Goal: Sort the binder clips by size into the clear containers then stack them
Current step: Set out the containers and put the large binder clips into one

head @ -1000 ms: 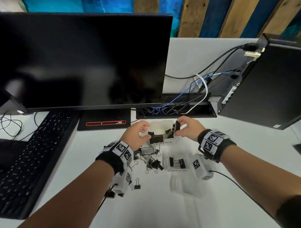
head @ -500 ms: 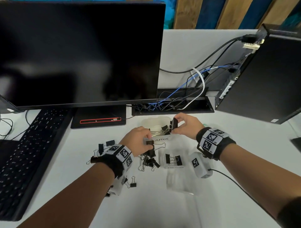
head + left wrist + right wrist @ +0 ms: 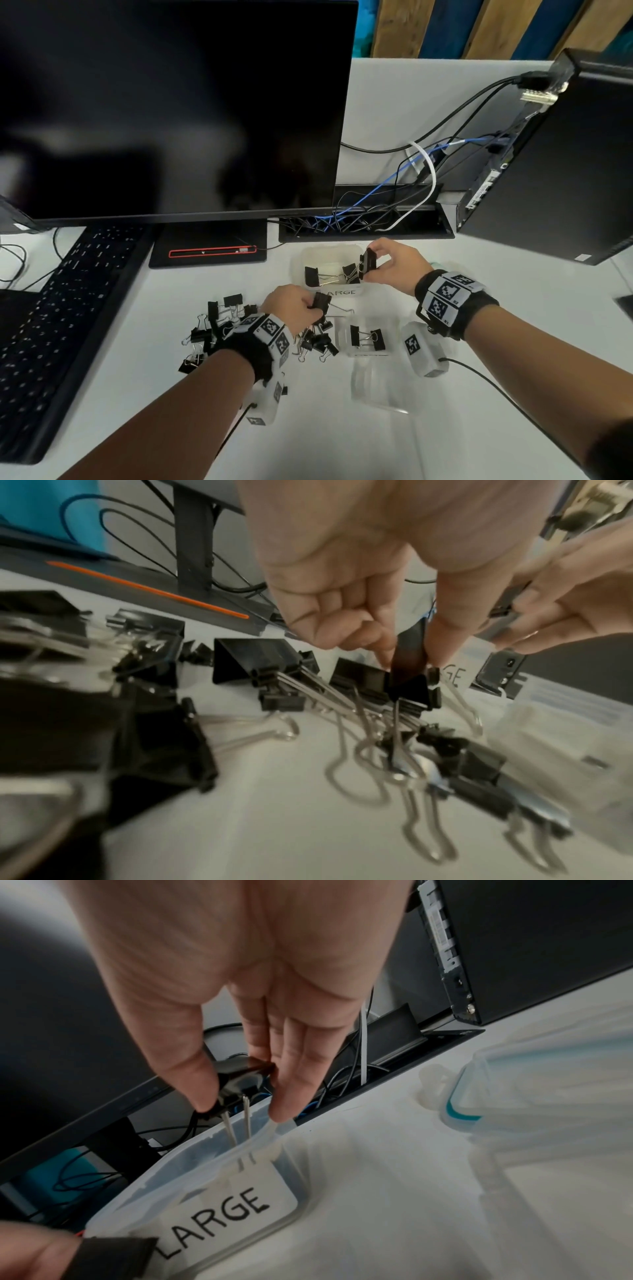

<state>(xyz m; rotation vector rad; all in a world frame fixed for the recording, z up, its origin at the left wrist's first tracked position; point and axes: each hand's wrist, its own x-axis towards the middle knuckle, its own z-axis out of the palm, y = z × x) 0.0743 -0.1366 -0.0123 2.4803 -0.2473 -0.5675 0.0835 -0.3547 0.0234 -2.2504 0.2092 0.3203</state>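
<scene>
In the head view the left hand [image 3: 294,305] covers most of the black metal binder clip [image 3: 322,301] in its grip, and the wrist band hides part of the loose heap of black binder clips [image 3: 212,329] on the white table [image 3: 137,359]. The first letter of the handwritten label on the clear plastic container [image 3: 329,255] is hidden there. In the left wrist view the near clips are blurred dark shapes cut by the left edge, and the black keyboard [image 3: 51,325] runs off the head view's left edge.

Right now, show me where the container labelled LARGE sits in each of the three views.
Head: LARGE container centre, behind the clip pile, under the right hand.
Left wrist: only part of its label shows, right of the left hand's thumb.
Right wrist: lower centre, label facing the camera.
Shared landmark: the handwritten LARGE label.
</scene>
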